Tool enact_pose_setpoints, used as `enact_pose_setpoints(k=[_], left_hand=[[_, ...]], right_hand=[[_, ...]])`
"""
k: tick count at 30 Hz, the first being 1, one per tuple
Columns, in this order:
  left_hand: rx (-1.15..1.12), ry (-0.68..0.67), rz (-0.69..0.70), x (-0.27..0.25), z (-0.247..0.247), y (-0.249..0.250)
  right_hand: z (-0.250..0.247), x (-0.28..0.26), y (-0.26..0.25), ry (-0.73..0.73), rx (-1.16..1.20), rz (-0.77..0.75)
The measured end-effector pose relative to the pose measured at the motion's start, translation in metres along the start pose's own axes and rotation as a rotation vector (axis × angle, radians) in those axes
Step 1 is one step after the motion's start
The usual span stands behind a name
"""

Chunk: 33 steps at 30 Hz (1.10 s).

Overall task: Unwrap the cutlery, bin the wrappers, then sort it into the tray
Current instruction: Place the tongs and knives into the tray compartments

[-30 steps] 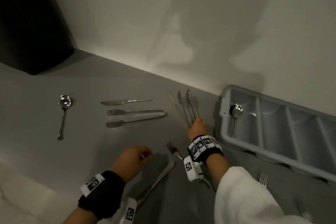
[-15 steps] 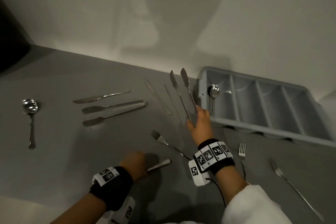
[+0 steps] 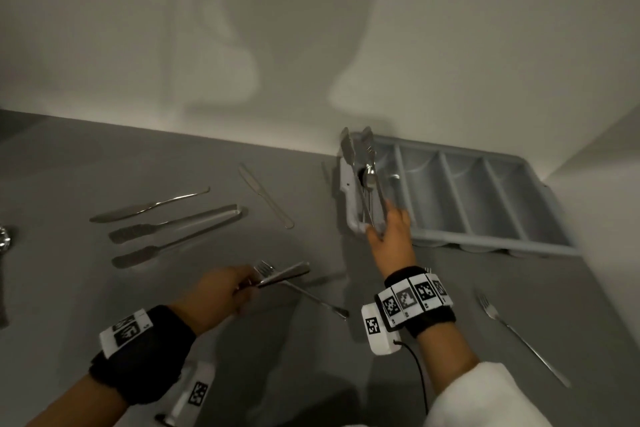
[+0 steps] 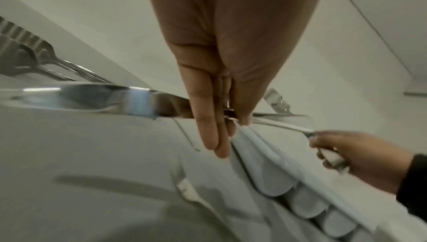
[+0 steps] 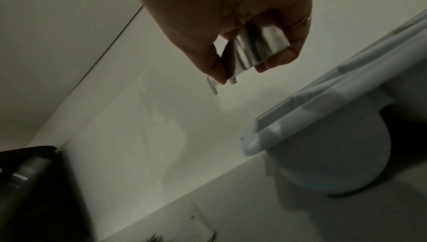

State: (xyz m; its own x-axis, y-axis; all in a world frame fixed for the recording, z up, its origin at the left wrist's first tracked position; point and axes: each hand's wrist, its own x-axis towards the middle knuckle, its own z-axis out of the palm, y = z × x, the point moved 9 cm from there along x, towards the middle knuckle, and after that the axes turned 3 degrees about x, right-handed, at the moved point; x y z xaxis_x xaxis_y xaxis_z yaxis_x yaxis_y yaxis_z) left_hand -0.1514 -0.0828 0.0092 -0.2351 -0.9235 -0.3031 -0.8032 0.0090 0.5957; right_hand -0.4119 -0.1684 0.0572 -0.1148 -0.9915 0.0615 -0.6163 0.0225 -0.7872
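My right hand (image 3: 381,225) grips a pair of steel tongs (image 3: 358,166) by their bent end (image 5: 261,45). The arms point away over the left compartment of the pale blue-grey cutlery tray (image 3: 491,163). A spoon (image 3: 370,180) lies in that compartment. My left hand (image 3: 247,282) pinches a table knife (image 3: 289,273) and holds it just above the grey table. In the left wrist view its blade (image 4: 80,98) sticks out to the left. A fork (image 3: 311,298) lies beneath the knife.
On the table lie a knife (image 3: 266,196), another knife (image 3: 149,208), a second pair of tongs (image 3: 176,229) and a fork (image 3: 519,340) on the right. A spoon (image 3: 5,239) sits at the far left. A white wall stands behind the tray.
My right hand has carried the tongs right and forward, from the table to over the tray's left compartment. My left hand has picked the knife up and brought it forward over the fork.
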Motion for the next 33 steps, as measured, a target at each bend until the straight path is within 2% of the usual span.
enact_pose_setpoints(k=[5, 9, 13, 17, 18, 21, 26, 29, 33], left_hand=[[-0.154, 0.243, 0.109, 0.020, -0.040, 0.034], [-0.281, 0.362, 0.169, 0.032, -0.056, 0.059], [-0.483, 0.392, 0.277, 0.042, -0.056, 0.084], [-0.617, 0.321, 0.341, 0.050, -0.051, 0.114], [-0.586, 0.301, 0.369, 0.052, -0.051, 0.126], [-0.312, 0.276, 0.435, 0.066, -0.050, 0.164], [-0.108, 0.195, 0.598, 0.113, -0.036, 0.235], [-0.009, 0.108, 0.675, 0.153, -0.009, 0.282], [0.126, 0.036, 0.737, 0.203, 0.045, 0.342]], right_hand=[[-0.055, 0.037, 0.027, 0.156, -0.138, 0.104], [-0.077, 0.075, 0.060, 0.134, -0.270, 0.287], [-0.065, 0.099, 0.089, 0.013, -0.404, 0.370], [-0.055, 0.105, 0.109, -0.060, -0.401, 0.431], [-0.054, 0.105, 0.111, -0.080, -0.400, 0.429], [-0.058, 0.102, 0.109, -0.097, -0.402, 0.357], [-0.105, 0.073, 0.100, 0.041, -0.215, 0.161], [-0.143, 0.044, 0.114, 0.127, -0.174, 0.108], [-0.184, 0.010, 0.148, 0.209, -0.173, 0.121]])
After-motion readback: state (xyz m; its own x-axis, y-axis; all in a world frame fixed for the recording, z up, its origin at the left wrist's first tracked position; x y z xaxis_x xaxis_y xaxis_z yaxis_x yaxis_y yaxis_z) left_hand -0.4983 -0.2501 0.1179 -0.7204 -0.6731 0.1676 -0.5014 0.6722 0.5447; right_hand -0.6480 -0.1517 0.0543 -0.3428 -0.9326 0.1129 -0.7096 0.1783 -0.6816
